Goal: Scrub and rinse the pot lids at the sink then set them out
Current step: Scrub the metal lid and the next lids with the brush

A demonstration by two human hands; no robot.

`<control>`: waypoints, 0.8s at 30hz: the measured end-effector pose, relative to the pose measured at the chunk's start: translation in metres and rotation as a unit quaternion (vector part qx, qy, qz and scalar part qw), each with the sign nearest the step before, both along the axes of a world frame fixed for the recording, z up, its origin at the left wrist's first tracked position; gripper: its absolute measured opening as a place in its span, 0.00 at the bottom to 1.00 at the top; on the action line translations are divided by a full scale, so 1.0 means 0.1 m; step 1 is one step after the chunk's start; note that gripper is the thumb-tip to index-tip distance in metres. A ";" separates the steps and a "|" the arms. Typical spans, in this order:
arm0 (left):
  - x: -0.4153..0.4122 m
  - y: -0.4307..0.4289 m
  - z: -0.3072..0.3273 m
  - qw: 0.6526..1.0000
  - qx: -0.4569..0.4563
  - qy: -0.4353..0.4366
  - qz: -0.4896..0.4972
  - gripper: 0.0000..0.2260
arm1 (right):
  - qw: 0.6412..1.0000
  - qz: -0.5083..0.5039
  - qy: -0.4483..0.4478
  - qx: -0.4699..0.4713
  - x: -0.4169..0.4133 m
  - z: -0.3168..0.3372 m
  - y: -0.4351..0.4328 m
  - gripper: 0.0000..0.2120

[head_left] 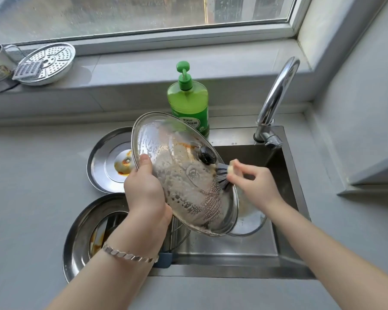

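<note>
While the steel sink [233,249] sits in the grey counter [31,175], a soapy round glass lid with a black knob [184,175] tilts above the sink's left edge. Beside that edge lie a stained far steel lid [103,162] and a near steel lid [78,238]. The left hand [143,189] grips the glass lid's rim. The right hand [255,182] has its fingers curled round a dark-bristled brush [222,174], which touches the glass.

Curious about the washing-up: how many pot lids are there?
3: glass lid in the left hand; far steel lid and near steel lid on the counter. The sink may hide a fourth.
</note>
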State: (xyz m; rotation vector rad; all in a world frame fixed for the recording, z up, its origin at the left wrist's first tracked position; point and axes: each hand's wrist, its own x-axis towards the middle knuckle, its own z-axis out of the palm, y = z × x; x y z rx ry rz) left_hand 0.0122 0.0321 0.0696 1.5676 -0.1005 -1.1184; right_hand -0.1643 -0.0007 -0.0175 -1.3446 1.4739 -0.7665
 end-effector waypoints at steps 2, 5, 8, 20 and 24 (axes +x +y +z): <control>-0.01 -0.03 0.01 1.000 0.010 -0.014 0.004 0.21 | 0.998 0.047 -0.037 -0.035 0.19 0.13 0.18 0.21; 0.03 -0.04 -0.06 1.000 0.016 -0.005 0.000 0.18 | 0.993 0.088 -0.044 -0.062 0.23 0.16 0.20 0.20; 0.05 -0.04 -0.11 1.000 0.008 0.006 -0.007 0.13 | 1.000 0.028 0.009 0.004 0.03 0.11 -0.09 0.21; 0.14 -0.10 -0.13 0.996 0.022 0.005 0.084 0.11 | 0.999 0.011 0.025 0.020 0.02 0.09 0.28 0.19; 0.15 -0.17 -0.10 0.990 0.024 -0.012 0.141 0.12 | 0.992 0.091 -0.061 -0.066 0.25 0.16 0.66 0.19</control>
